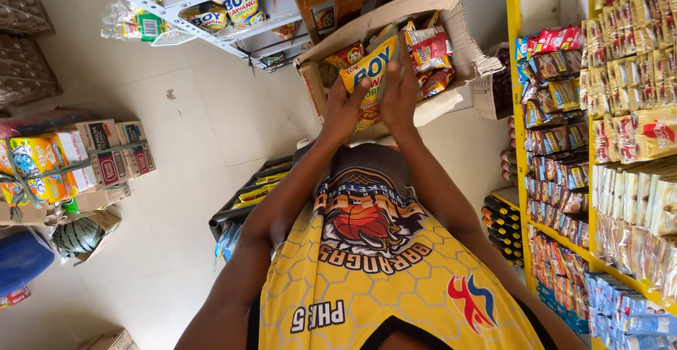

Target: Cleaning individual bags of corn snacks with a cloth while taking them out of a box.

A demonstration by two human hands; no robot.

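Both of my hands hold one yellow snack packet [371,75] with blue lettering, pressed between them in front of my chest. My left hand [343,110] grips its left side and my right hand [400,95] lies flat against its right side. Just beyond the packet stands an open cardboard box [458,26] with several more yellow and red snack packets [430,50] inside. A yellow jersey [374,272] fills the lower middle of the view.
A yellow shelf [518,96] on the right carries rows of sachets and small packets. A white metal rack [190,29] with snack bags stands at the top left. Stacked cartons [106,156] sit on the tiled floor at left, and a dark crate [243,202] is near my legs.
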